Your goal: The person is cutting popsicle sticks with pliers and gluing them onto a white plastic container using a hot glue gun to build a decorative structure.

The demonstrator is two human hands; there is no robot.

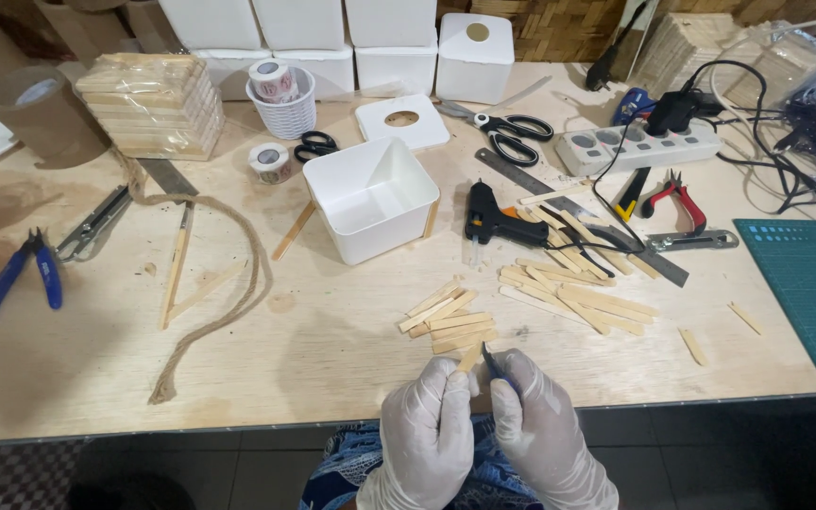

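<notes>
Gloves covered both hands: the left hand [424, 422] pinched a short pale wooden stick [470, 356], the right hand [540, 425] closed around a small blue-handled cutter [495, 366] against it.

Bare tabletop [332, 349] beside stick pile [450, 321]

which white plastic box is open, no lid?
The white square plastic box at table centre, beside the black glue gun; its hollow inside shows. The stacked ones behind have lids on.

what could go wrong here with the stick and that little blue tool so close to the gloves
The blue-handled tool in the right hand works on a wooden stick pinched by the left hand; a slip might nick a glove. An offcut may fly into the cut stick pile. The glue gun lies near loose sticks.
</notes>
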